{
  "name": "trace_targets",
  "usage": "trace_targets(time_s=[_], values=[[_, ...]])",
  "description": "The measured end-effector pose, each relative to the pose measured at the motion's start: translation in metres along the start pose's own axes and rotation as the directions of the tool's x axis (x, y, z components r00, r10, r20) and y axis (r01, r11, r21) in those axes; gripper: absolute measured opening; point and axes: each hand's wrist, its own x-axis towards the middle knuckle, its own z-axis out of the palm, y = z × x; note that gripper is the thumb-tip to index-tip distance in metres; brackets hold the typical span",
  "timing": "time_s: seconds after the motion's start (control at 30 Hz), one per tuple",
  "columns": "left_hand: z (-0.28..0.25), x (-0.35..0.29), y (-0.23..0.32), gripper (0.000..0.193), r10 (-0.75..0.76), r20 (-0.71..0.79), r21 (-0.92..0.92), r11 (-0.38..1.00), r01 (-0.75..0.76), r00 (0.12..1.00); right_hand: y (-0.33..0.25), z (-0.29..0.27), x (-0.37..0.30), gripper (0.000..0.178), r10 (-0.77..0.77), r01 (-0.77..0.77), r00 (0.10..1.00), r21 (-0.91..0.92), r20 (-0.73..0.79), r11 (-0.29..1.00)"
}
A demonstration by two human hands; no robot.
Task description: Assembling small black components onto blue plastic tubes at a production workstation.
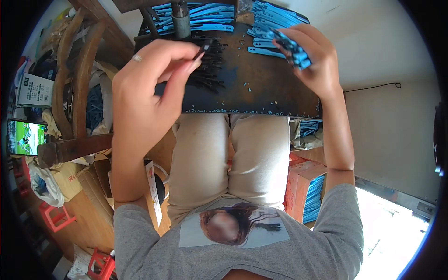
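Note:
My left hand (147, 86) is raised over the left of the dark work table (261, 88). Its thumb and forefinger pinch a small black strip (205, 48). Below and beyond those fingertips lies a pile of thin black strips (212, 70). At the right of the table my right hand (319, 58) is closed round a bundle of blue plastic strips (298, 57), with dark parts among them. More flat blue strips (266, 50) with holes at their ends lie just left of this hand. Another heap of blue strips (205, 28) spreads along the far left.
A metal post (181, 21) stands at the table's far side, beside a wooden block (244, 14). Blue scraps (247, 87) dot the tabletop. To the left are a wooden chair (74, 144) and a lit phone (27, 137). A box of blue strips (303, 191) stands beside my right thigh.

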Motion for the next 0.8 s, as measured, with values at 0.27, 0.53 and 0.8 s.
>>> trace_targets(time_s=[0.27, 0.53, 0.8], values=[[0.045, 0.020, -0.012, 0.010, -0.111, -0.123, -0.266, 0.961, 0.075, 0.986, -0.033, 0.000, 0.000, 0.061, 0.053, -0.074, 0.993, 0.196, 0.110, 0.978], [0.060, 0.015, -0.027, 0.010, -0.189, -0.077, -0.265, 0.950, 0.163, 0.979, -0.026, 0.019, 0.009, 0.068, 0.043, -0.071, 0.990, 0.213, 0.131, 0.974], [0.061, 0.020, -0.031, 0.010, -0.201, -0.070, -0.285, 0.943, 0.174, 0.977, -0.021, 0.023, 0.011, 0.061, 0.067, -0.108, 0.988, 0.317, 0.139, 0.942]])
